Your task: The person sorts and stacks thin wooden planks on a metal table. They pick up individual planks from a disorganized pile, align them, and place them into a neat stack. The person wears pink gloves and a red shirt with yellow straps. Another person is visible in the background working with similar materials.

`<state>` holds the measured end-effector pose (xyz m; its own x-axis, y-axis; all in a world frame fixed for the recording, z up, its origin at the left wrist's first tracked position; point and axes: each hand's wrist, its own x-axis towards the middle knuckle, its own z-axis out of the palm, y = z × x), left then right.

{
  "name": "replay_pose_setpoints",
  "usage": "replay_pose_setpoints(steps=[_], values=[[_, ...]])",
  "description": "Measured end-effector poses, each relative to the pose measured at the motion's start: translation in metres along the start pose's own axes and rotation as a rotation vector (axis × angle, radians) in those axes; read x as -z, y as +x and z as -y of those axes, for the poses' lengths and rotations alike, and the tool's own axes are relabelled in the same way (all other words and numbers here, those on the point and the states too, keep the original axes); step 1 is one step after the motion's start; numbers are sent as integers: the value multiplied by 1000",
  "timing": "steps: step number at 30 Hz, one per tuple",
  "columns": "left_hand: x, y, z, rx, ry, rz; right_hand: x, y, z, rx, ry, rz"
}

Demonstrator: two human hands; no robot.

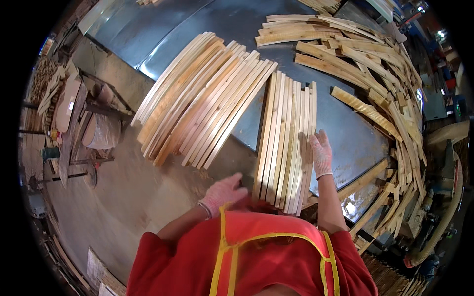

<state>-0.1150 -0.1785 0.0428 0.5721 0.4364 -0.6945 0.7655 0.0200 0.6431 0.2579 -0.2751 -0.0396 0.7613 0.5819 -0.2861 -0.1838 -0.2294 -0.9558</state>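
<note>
A row of long, narrow wooden strips (285,143) stands side by side on the metal table, its near ends reaching toward my body. Against the right side of this row lies my right hand (321,153) in a pale knitted glove, its fingers stretched out. My left hand (225,194), gloved the same way and slightly blurred, is off the near left end of the row, with fingers apart and nothing in them. Further left, a wider batch of similar wooden strips (205,101) lies slanted, its near ends jutting over the table edge.
The shiny metal table (345,130) carries a large loose heap of wooden pieces (365,64) along its right side. At left, a dark metal stand (101,108) rises from the concrete floor (121,197). A ribbed hose (447,217) curves at far right.
</note>
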Motion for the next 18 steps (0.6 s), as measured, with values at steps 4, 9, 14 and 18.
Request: replay_pose_setpoints(steps=[4, 9, 14, 18], values=[[22, 75, -40, -197, 105, -370, 8, 5, 34, -129, -60, 119], [19, 177, -87, -17, 439, -360, 4, 60, 60, -154, -583, 330], [-14, 193, -119, 44, 354, -380, -14, 66, 28, -117, -561, 182], [-10, 167, -149, 16, 183, -405, -12, 61, 25, -116, 65, 142]])
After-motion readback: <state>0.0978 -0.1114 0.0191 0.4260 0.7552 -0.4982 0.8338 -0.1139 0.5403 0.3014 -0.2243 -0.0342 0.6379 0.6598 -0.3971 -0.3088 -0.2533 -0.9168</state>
